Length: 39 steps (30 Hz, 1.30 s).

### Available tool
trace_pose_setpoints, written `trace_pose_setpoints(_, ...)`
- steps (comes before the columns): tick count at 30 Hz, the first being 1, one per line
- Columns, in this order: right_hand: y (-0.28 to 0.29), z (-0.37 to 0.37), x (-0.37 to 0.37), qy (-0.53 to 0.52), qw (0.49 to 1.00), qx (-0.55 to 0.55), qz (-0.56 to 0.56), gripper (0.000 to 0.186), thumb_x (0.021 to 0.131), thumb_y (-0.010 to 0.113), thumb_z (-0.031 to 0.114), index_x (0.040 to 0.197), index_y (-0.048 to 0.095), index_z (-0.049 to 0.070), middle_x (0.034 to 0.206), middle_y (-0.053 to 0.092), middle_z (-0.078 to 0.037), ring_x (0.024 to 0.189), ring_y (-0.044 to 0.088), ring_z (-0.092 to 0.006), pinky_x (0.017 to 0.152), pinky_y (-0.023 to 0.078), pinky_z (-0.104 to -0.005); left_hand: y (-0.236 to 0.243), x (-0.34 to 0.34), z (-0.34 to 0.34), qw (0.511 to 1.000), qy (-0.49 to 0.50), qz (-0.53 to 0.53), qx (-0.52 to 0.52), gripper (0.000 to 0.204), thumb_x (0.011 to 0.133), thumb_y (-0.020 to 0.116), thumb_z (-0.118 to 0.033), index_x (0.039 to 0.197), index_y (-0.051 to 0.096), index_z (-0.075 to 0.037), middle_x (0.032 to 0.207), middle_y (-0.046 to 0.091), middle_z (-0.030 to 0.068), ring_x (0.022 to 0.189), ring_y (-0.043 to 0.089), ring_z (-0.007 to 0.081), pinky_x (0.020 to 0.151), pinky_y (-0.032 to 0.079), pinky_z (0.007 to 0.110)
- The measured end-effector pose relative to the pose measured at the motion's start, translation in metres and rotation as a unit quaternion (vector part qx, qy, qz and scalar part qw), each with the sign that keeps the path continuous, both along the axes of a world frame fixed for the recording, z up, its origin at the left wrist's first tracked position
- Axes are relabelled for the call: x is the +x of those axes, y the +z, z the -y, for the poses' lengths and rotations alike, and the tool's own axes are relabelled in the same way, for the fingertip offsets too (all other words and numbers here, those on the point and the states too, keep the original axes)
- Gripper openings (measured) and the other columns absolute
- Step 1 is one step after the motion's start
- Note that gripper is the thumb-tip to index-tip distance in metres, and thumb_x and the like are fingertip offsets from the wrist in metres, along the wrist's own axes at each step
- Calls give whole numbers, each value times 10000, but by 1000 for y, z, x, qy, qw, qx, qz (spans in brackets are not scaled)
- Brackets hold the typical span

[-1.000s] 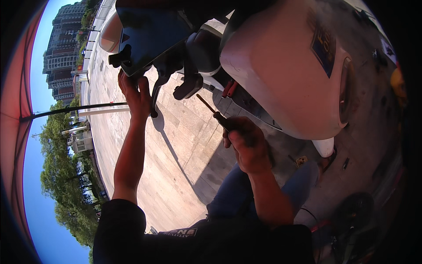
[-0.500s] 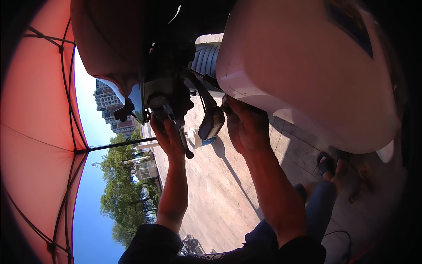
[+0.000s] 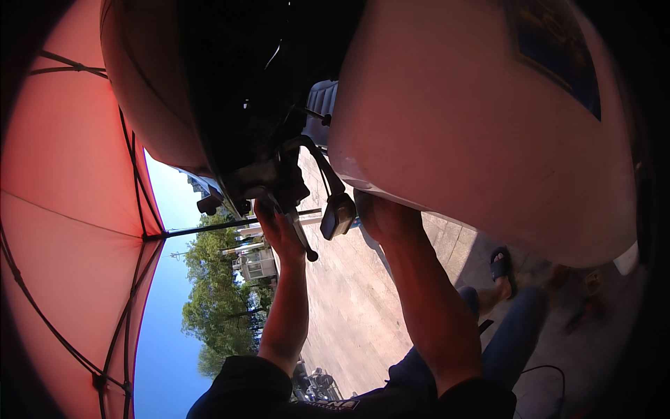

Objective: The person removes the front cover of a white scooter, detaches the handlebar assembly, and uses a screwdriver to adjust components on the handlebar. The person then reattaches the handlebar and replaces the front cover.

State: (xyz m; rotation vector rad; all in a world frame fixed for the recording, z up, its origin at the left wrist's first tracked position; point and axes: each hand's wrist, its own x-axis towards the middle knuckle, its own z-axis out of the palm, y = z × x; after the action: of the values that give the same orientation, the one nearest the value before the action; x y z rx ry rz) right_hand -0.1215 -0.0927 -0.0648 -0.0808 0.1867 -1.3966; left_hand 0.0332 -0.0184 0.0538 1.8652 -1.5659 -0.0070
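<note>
My left hand (image 3: 280, 234) is closed round the end of a handlebar, behind a dark hand lever (image 3: 299, 234) with a ball tip. To the lever's right hangs a dark, angular part on a stalk, perhaps a mirror (image 3: 338, 215). My right hand (image 3: 387, 218) reaches up to the lower edge of a large pale body panel (image 3: 474, 133). Its fingers go behind that edge, so what they touch or hold is hidden. Between the panel and a rounded pale cover (image 3: 148, 84), the vehicle's middle is in deep shadow.
A red canopy (image 3: 77, 160) with dark poles fills the left side. Sunlit paving (image 3: 349, 307) lies beyond my arms. A person's sandalled foot (image 3: 500, 267) is at lower right, with a cable (image 3: 562, 380) below it. A parked motorcycle (image 3: 317, 384) shows at the bottom.
The view has shifted, and the pale panel now covers more of my right hand's fingers. My left hand stays at the handlebar beside the lever.
</note>
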Motion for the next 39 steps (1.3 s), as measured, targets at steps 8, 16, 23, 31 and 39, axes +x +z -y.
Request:
trace_pose_setpoints(8, 28, 14, 5, -57, 992, 6, -115, 246, 961, 532, 167, 1179, 540, 53, 1066, 608, -48, 966, 600, -122, 815, 487, -266, 6, -15, 6, 999, -40, -12, -12, 408, 983, 400, -84, 1378, 339, -3, 1308, 477, 101, 1180, 451, 188, 1023, 320, 331)
trace_pose_setpoints(16, 40, 16, -25, -52, 998, 12, 31, 170, 908, 605, 131, 1053, 584, 44, 912, 627, -51, 754, 599, -99, 604, 469, -221, 67, -108, -27, 977, -131, 135, -101, 391, 926, 549, -237, 1197, 487, 37, 1188, 538, 152, 1100, 526, 226, 940, 407, 333)
trace_pose_setpoints(23, 31, 31, -31, 78, 982, 35, 170, 150, 928, 585, 148, 1057, 569, 74, 978, 609, -47, 836, 589, -113, 683, 491, -237, 15, -194, 40, 966, -151, -205, 49, 304, 950, 491, -146, 1185, 492, 47, 1073, 580, 134, 1006, 546, 159, 844, 448, 267)
trace_pose_setpoints(31, 24, 49, -37, -36, 997, -34, -63, 265, 907, 569, 129, 1164, 552, 64, 1098, 589, -89, 982, 585, -183, 804, 501, -304, -3, -231, 86, 982, 40, -183, -6, 184, 905, 495, -104, 1007, 586, 19, 874, 585, 67, 790, 521, 162, 773, 409, 273)
trace_pose_setpoints(39, 35, 56, -43, -38, 983, -46, -172, 285, 881, 591, 123, 1157, 566, 58, 1084, 599, -102, 982, 586, -201, 826, 496, -328, 15, -238, 103, 985, 104, -118, 75, 258, 928, 488, -207, 1035, 558, 17, 949, 605, 131, 847, 558, 211, 757, 451, 320)
